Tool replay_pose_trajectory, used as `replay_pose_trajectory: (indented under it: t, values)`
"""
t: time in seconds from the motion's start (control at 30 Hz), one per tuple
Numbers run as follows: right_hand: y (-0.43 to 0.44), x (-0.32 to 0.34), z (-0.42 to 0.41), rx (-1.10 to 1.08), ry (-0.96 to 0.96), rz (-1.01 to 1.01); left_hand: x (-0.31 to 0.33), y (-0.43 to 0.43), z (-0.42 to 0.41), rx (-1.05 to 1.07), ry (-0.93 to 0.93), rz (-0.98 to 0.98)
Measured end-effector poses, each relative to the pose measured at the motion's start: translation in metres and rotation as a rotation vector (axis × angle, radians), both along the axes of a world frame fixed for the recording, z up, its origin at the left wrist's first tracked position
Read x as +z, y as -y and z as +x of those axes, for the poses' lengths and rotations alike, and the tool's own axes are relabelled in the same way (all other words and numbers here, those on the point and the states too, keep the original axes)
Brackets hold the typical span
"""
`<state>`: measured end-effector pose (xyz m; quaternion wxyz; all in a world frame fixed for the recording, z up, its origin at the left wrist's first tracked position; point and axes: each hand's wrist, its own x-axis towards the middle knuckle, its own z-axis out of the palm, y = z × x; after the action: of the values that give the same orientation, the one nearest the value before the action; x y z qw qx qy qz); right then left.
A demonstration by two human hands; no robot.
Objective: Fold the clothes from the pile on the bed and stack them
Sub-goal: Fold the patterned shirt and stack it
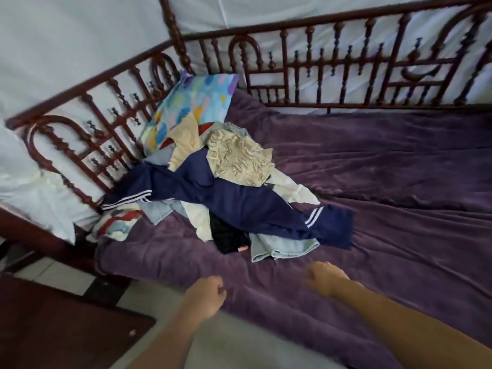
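We list, left to right:

1. Dark wooden furniture [66,328], low and to the left of the left hand, on the floor side of the bed.
2. Turned wooden bed rail [106,115], far beyond the left hand, running round the corner of the bed.
3. Striped red-and-blue cloth [117,226], beyond and left of the left hand, against the rail.
4. Colourful pillow [191,107], propped in the corner, well beyond the left hand.
5. Left hand [205,296]: fingers curled in, gripping nothing that we can see, over the near edge of the purple blanket [399,169].
6. Pile of clothes [213,182], unfolded, just beyond both hands and touched by neither. On it we note navy track trousers [239,206] with white stripes draped across the top, a beige patterned garment [237,158] behind them, a black garment [229,238] and light denim [282,249] at the edge nearest the hands.
7. Right hand [324,278]: fingers curled into a fist, empty, just short of the denim and above the blanket.
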<state>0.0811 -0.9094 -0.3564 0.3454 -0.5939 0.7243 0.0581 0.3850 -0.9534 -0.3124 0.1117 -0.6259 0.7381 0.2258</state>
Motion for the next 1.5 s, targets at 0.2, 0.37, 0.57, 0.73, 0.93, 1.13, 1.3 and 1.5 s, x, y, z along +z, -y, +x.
replay_pose_trajectory:
  t: [0.2, 0.37, 0.57, 0.73, 0.93, 1.13, 1.3, 1.5]
  values:
    - [0.089, -0.025, 0.025, 0.021, 0.016, 0.031, -0.033, 0.059, 0.023, 0.0, -0.022, 0.093]
    - [0.162, -0.064, 0.038, -0.022, 0.018, 0.115, -0.05, 0.125, 0.046, 0.029, 0.039, 0.178]
    - [0.244, -0.082, 0.079, 0.012, 0.002, 0.128, -0.053, 0.219, 0.075, 0.09, -0.002, 0.187]
    - [0.321, -0.082, 0.1, -0.058, 0.046, 0.125, -0.07, 0.285, 0.094, 0.01, -0.018, 0.23]
    - [0.415, -0.095, 0.117, -0.214, -0.049, 0.078, -0.106, 0.392, 0.105, -0.161, -0.069, 0.275]
    - [0.538, -0.114, 0.134, -0.296, -0.203, -0.112, -0.132, 0.491, 0.132, -0.198, -0.134, 0.206]
    - [0.583, -0.151, 0.15, -0.242, -0.269, -0.049, -0.143, 0.535, 0.151, -0.238, -0.138, 0.175]
    - [0.529, -0.122, 0.131, -0.558, -0.099, -0.329, -0.144, 0.559, 0.121, -0.302, -0.16, 0.203]
